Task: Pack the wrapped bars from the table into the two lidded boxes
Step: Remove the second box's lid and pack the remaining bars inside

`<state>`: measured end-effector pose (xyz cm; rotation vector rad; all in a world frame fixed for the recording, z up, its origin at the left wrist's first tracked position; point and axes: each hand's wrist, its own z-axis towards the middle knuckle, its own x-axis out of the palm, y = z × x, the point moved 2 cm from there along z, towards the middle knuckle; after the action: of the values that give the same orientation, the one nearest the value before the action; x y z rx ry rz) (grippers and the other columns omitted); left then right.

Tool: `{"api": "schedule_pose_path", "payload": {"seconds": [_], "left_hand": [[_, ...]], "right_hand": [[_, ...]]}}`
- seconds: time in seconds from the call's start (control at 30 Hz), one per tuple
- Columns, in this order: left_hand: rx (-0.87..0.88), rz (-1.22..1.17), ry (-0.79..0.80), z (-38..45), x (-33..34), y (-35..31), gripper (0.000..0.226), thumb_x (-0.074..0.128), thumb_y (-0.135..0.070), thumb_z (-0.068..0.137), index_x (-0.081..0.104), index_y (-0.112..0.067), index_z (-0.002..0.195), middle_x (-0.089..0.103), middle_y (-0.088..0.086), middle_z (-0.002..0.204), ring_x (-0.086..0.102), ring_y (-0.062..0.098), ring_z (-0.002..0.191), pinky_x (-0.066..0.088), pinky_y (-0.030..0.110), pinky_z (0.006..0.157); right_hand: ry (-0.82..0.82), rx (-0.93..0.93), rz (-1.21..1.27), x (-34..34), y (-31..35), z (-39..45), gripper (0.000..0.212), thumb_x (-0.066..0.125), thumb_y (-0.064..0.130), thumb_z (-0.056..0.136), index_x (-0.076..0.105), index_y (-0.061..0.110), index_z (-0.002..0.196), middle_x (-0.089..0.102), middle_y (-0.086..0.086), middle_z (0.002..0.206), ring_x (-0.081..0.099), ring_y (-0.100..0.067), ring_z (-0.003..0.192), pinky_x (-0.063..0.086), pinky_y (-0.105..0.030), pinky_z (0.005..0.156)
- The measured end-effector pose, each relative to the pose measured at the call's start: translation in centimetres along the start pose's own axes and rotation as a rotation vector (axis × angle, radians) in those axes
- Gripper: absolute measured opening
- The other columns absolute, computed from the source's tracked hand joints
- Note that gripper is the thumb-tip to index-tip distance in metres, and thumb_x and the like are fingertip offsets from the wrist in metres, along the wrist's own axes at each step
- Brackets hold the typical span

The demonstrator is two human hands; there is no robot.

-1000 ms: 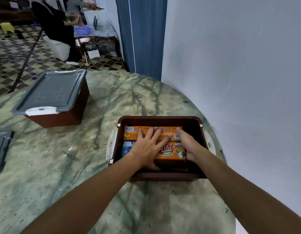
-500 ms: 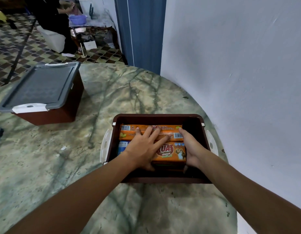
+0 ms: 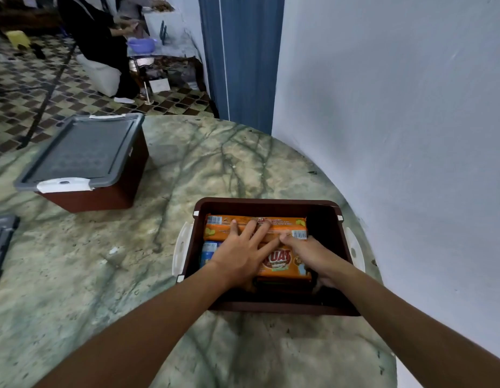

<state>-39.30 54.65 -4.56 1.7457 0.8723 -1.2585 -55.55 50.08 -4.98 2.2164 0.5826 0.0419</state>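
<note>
An open brown box with white side handles stands on the marble table near the wall. Inside lie orange wrapped bars: one along the far side, one nearer, and a blue-wrapped bar at the left. My left hand lies flat with spread fingers across the orange bars. My right hand holds the right end of the near orange bar, its fingers down beside it and partly hidden. A second brown box with its grey lid on stands at the far left.
A loose grey lid lies at the table's left edge. A white wall runs close along the right of the table. Beyond the table a person sits on the tiled floor by a low table with a purple bowl.
My right hand has slid from the far bar's end down along the near orange bar's right end. My left hand stays pressed on the bars. The view shifted slightly.
</note>
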Motion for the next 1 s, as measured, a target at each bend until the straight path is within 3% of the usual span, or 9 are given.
{"api": "schedule_pose_path", "payload": {"seconds": [0.07,0.13,0.2,0.27,0.37,0.47,0.57,0.77,1.0], "left_hand": [[0.008,-0.028,0.006,-0.3,-0.3,0.0,0.123,0.064,-0.074,0.065,-0.01,-0.026,0.15,-0.003,0.016,0.159,0.007,0.04,0.142,0.017,0.064,0.11],[-0.011,-0.174,0.029,-0.8,-1.0,0.7,0.12,0.056,-0.082,0.062,-0.004,-0.029,0.151,0.0,0.01,0.16,0.006,0.032,0.144,0.013,0.059,0.114],[-0.114,-0.612,-0.038,-1.7,-2.3,1.8,0.1,0.057,-0.077,0.068,0.024,-0.029,0.149,0.026,0.006,0.156,0.023,0.024,0.142,0.022,0.048,0.116],[-0.312,-1.09,-0.332,-2.7,-3.4,3.0,0.061,0.067,-0.053,0.078,0.054,-0.024,0.131,0.059,0.002,0.126,0.054,0.017,0.119,0.045,0.037,0.101],[-0.659,-0.914,-0.753,-4.5,-3.4,5.8,0.025,0.063,-0.032,0.083,0.067,-0.019,0.104,0.066,-0.005,0.097,0.058,0.016,0.096,0.049,0.036,0.084],[-0.947,-0.794,-0.533,-5.8,-1.2,7.7,0.035,0.054,-0.039,0.09,0.057,-0.017,0.118,0.06,0.006,0.118,0.049,0.026,0.113,0.043,0.044,0.093],[-1.096,-1.05,-0.286,-6.1,1.5,7.9,0.05,0.04,-0.052,0.094,0.052,-0.008,0.114,0.061,0.017,0.116,0.055,0.034,0.107,0.045,0.045,0.09],[-1.123,-1.177,-0.396,-6.2,2.2,7.6,0.051,0.043,-0.055,0.092,0.054,-0.009,0.073,0.065,0.018,0.092,0.06,0.034,0.087,0.047,0.042,0.078],[-1.106,-1.082,-0.398,-6.3,1.2,7.1,0.054,0.04,-0.051,0.096,0.058,0.0,0.087,0.059,0.013,0.086,0.053,0.027,0.082,0.038,0.036,0.07]], "right_hand": [[-0.087,-0.11,-0.39,-0.5,1.0,-1.1,0.069,0.067,0.06,0.076,0.043,0.018,0.127,0.064,0.002,0.111,0.064,-0.014,0.091,0.05,-0.026,0.074],[-0.19,-0.263,-0.609,-1.0,2.4,-2.8,0.042,0.065,0.043,0.085,0.053,0.017,0.116,0.066,0.0,0.108,0.063,-0.011,0.083,0.048,-0.021,0.066],[-0.287,-0.418,-0.655,-1.7,3.7,-4.8,0.029,0.061,0.033,0.089,0.06,0.02,0.115,0.068,-0.001,0.109,0.064,-0.011,0.083,0.049,-0.024,0.071],[-0.449,-0.552,-0.624,-2.9,4.4,-6.0,0.032,0.058,0.026,0.091,0.062,0.018,0.122,0.067,-0.002,0.117,0.063,-0.018,0.099,0.047,-0.028,0.082],[-0.653,-0.571,-0.603,-5.4,4.3,-6.1,0.032,0.055,0.024,0.092,0.06,0.017,0.123,0.061,-0.007,0.125,0.054,-0.029,0.115,0.045,-0.039,0.09],[-0.616,-0.368,-0.568,-6.1,2.6,-4.4,0.044,0.046,0.039,0.096,0.048,0.014,0.132,0.053,-0.017,0.13,0.049,-0.038,0.12,0.042,-0.046,0.094],[-0.561,-0.252,-0.502,-5.5,0.9,-2.6,0.054,0.032,0.051,0.098,0.051,0.006,0.12,0.06,-0.018,0.118,0.056,-0.036,0.107,0.039,-0.037,0.08],[-0.613,-0.263,-0.506,-5.5,0.5,-1.9,0.048,0.03,0.046,0.101,0.054,0.006,0.112,0.062,-0.016,0.108,0.052,-0.029,0.089,0.034,-0.034,0.074],[-0.648,-0.28,-0.511,-5.4,0.5,-1.9,0.051,0.029,0.046,0.1,0.057,0.004,0.111,0.063,-0.02,0.11,0.058,-0.036,0.099,0.04,-0.039,0.08]]}}
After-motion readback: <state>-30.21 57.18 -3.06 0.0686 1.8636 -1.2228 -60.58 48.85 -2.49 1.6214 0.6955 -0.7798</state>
